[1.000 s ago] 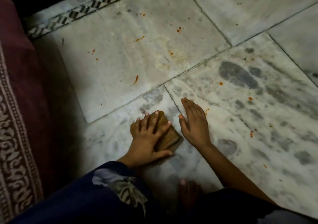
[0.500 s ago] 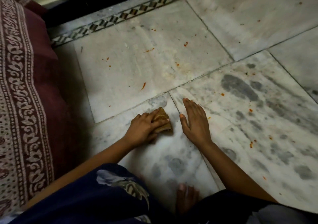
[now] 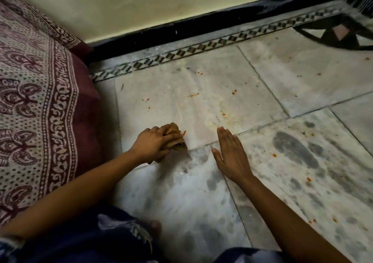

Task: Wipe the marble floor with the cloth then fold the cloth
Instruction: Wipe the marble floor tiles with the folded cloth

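At my far left a maroon block-printed bedspread [image 3: 38, 109] hangs down to the marble floor [image 3: 201, 192], and my knee in dark printed fabric [image 3: 113, 240] fills the near edge.

My left hand [image 3: 150, 144] grips the cloth [image 3: 174, 137], an orange-brown wad bunched into a short roll. Its long axis runs from near-left to far-right, roughly along the line of my forearm, and its rounded end points toward the far wall and the patterned inlay border [image 3: 201, 47]. My fingers [image 3: 159, 130] are curled over its top and pressed together, with my thumb low on the near side; the cloth sticks out past my fingertips on the far and right sides, touching the floor right on the tile joint [image 3: 203, 144]. An orange fleck [image 3: 184, 132] sits just beside its right edge.

Half a second ago the cloth lay on the grey-mottled tile nearer me; now my arm has reached out and the wad sits farther off, at the near edge of the paler tile. More wall and bedspread show than before.

My right hand [image 3: 231, 157] lies flat on the floor, near the cloth but apart from it, fingers straight and together, thumb spread out, much as it was. Orange crumbs [image 3: 234, 92] dot the tiles beyond and to the right.
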